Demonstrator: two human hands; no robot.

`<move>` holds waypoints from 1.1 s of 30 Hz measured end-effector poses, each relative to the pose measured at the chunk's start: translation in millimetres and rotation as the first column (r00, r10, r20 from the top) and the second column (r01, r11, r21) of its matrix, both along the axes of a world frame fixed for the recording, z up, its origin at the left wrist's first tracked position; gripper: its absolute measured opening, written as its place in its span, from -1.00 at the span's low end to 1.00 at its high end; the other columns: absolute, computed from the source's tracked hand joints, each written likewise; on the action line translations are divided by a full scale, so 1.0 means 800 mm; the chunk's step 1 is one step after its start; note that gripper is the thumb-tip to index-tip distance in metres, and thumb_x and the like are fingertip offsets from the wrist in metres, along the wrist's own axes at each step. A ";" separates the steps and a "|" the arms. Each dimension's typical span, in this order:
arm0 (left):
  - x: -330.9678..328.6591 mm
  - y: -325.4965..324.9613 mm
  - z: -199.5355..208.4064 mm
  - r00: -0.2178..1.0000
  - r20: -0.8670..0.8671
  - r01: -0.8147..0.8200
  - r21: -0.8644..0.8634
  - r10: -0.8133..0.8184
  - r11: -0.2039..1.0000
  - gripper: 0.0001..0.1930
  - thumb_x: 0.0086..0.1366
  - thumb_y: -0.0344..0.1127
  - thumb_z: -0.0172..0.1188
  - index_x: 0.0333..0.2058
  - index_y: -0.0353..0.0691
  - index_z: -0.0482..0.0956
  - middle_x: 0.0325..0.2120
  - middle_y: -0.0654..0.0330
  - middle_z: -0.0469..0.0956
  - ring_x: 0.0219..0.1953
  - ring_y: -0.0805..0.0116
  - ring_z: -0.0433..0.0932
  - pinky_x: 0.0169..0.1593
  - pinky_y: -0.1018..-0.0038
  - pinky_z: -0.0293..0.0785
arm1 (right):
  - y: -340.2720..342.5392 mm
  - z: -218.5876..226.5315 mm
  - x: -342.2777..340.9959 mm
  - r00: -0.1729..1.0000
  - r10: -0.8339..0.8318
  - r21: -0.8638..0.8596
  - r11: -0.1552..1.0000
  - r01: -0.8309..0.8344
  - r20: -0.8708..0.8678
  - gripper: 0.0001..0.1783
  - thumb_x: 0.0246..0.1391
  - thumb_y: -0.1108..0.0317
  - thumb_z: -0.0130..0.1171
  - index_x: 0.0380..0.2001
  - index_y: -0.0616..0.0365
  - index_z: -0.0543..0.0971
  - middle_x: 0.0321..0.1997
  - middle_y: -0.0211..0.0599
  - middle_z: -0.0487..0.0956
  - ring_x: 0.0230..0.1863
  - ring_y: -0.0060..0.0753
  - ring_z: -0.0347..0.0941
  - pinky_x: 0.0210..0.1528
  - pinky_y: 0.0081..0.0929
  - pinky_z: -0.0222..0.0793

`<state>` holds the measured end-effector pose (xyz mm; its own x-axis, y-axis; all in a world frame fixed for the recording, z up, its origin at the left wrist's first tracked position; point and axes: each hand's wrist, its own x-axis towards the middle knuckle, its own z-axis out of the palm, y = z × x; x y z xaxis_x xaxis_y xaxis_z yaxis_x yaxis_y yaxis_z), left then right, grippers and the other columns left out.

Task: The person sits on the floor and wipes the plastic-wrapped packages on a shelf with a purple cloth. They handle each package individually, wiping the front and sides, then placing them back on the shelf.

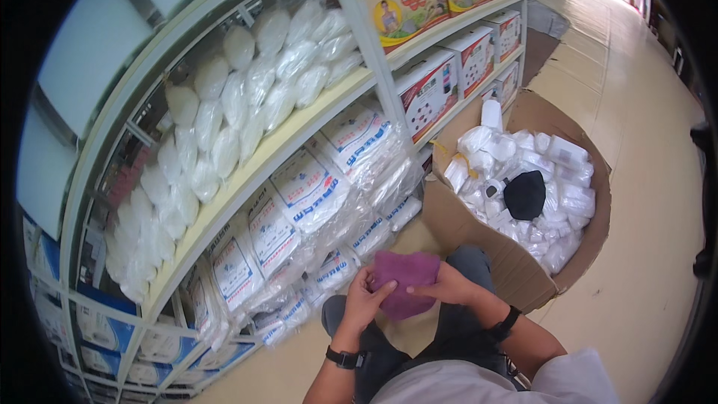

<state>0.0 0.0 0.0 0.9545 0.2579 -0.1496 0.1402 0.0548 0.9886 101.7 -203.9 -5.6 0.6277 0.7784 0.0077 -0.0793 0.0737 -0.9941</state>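
Note:
Between my two hands, above my knees, is a folded purple cloth [407, 275]. My left hand [364, 298] grips its left side, thumb on top. My right hand [451, 284] pinches the right side, its thumb also pressed on the cloth. The fingers beneath the cloth are partly hidden. Ahead and to the right, an open cardboard box [516, 273] is filled with white, plastic-wrapped packets [566, 198]. A black folded piece that looks like fabric [525, 195] rests on top of them, apart from my hands.
A metal shelf unit [321, 101] runs along my left. It holds white wrapped bundles [258, 78] above and flat printed plastic packs [273, 232] below. Farther along stand yellow cartons [404, 0] and white-and-red cartons [426, 90]. Pale tiled floor [636, 142] stretches along the right.

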 end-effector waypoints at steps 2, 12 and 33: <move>-0.002 0.000 -0.003 0.998 -0.053 0.018 0.021 -0.017 1.000 -0.58 0.34 -0.39 0.32 0.12 -0.31 0.44 -0.05 0.15 0.59 -0.04 0.42 0.59 0.01 0.49 0.52 | -0.006 -0.003 0.002 0.998 -0.006 0.005 1.000 0.006 -0.069 -0.46 0.13 0.38 0.37 0.17 0.27 0.48 0.06 -0.29 0.62 0.04 -0.50 0.52 0.15 -0.43 0.43; -0.019 -0.024 -0.030 0.992 0.086 0.107 -0.125 -0.097 0.986 -0.45 0.41 -0.15 0.26 0.26 -0.28 0.39 -0.02 0.11 0.61 0.04 0.34 0.57 0.11 0.40 0.48 | -0.001 0.014 -0.007 0.879 -0.240 -0.061 0.970 0.236 -0.413 -0.62 0.25 0.32 0.28 0.07 0.27 0.55 -0.04 -0.31 0.63 -0.07 -0.51 0.54 -0.01 -0.45 0.49; -0.061 0.211 -0.134 0.797 -0.499 -0.477 -0.178 0.339 0.861 -0.56 0.45 -0.04 0.11 0.13 -0.23 0.48 -0.07 0.17 0.63 -0.15 0.30 0.67 -0.14 0.43 0.51 | 0.281 -0.182 0.068 0.616 -0.135 -0.237 0.968 -0.085 -0.776 -0.56 0.30 0.13 0.08 0.12 0.16 0.47 0.04 -0.21 0.61 0.05 -0.20 0.56 0.22 -0.14 0.45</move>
